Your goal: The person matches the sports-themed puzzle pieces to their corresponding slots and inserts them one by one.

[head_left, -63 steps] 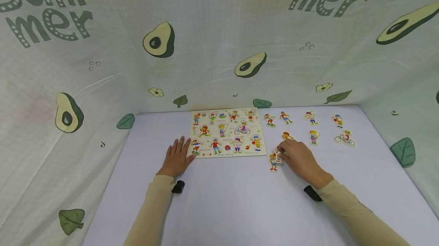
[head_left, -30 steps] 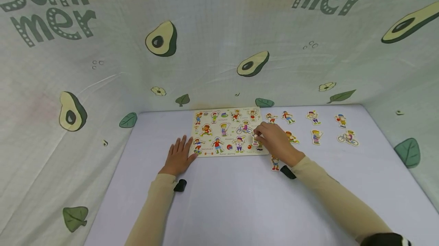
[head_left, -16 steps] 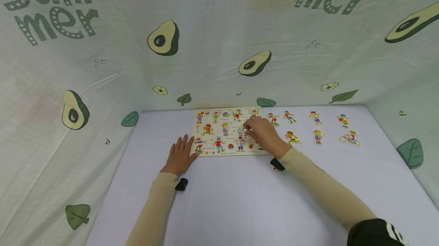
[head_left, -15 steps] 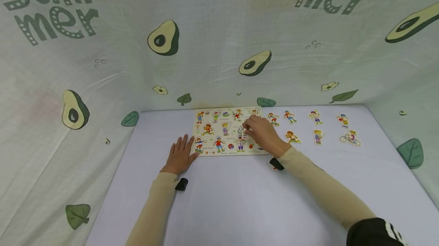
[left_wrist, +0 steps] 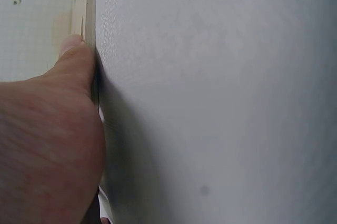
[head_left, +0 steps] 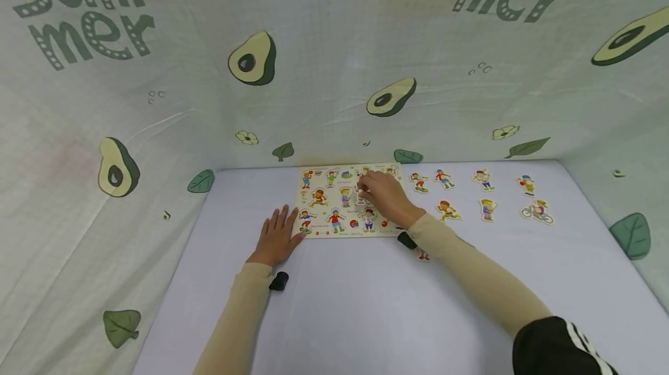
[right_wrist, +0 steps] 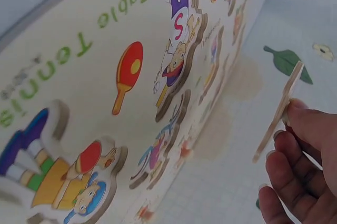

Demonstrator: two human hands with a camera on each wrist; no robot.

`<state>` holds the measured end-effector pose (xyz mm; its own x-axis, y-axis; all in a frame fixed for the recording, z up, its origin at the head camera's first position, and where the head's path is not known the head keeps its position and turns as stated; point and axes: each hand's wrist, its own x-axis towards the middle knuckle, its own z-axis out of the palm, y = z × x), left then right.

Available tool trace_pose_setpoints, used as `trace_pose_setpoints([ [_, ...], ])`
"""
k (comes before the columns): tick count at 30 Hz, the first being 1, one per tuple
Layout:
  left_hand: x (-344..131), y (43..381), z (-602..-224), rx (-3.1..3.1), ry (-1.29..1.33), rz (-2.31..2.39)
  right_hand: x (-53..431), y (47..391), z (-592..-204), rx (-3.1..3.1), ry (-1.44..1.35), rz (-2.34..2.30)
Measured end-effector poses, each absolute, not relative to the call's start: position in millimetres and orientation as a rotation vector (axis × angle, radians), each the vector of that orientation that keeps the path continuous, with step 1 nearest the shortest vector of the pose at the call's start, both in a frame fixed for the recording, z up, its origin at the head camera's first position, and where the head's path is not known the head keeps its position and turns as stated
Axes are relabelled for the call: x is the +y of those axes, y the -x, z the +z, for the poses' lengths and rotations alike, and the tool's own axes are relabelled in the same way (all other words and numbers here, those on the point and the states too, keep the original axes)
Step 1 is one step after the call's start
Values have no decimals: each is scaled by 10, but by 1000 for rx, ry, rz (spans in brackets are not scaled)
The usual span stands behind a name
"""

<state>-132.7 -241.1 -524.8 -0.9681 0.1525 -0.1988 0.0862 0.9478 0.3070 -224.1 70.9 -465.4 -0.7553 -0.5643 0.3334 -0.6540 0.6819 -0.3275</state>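
A wooden puzzle board (head_left: pixel 332 198) with recesses printed with sporting children lies at the back of the table. My left hand (head_left: pixel 274 241) rests with straight fingers at its front left corner, and in the left wrist view the thumb (left_wrist: pixel 76 58) touches the board's edge. My right hand (head_left: pixel 387 195) is over the right half of the board. Between thumb and fingertips it pinches a thin wooden puzzle piece (right_wrist: pixel 279 111), seen edge-on and held off the board in the right wrist view. The picture on that piece is hidden there.
Several loose figure pieces lie right of the board, among them a cyclist (head_left: pixel 537 211), a runner (head_left: pixel 448 210) and a child with a rod (head_left: pixel 488 210). Another piece (head_left: pixel 423 255) is partly hidden under my right forearm. A printed cloth (head_left: pixel 324 61) hangs behind the table.
My right hand has carried a piece from the table right of the board leftward over it, most recently a little further left. My left hand has stayed at the board's corner.
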Motion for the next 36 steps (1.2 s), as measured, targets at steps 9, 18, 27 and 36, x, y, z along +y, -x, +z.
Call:
trace_pose_setpoints([
  [9, -2355, 1294, -5148, 2883, -149, 436, 495, 2400, -4723, -2754, -992, 598],
  [18, -2405, 1330, -5261, 2889, -164, 436, 326, 2567, -4766, -2767, -994, 601],
  [27, -2433, 1332, -5283, 2890, -168, 401, 153, 2751, -4827, -2851, -958, 621],
  [36, -2410, 1326, -5259, 2888, -160, 407, 44, 2900, -4849, -2908, -939, 593],
])
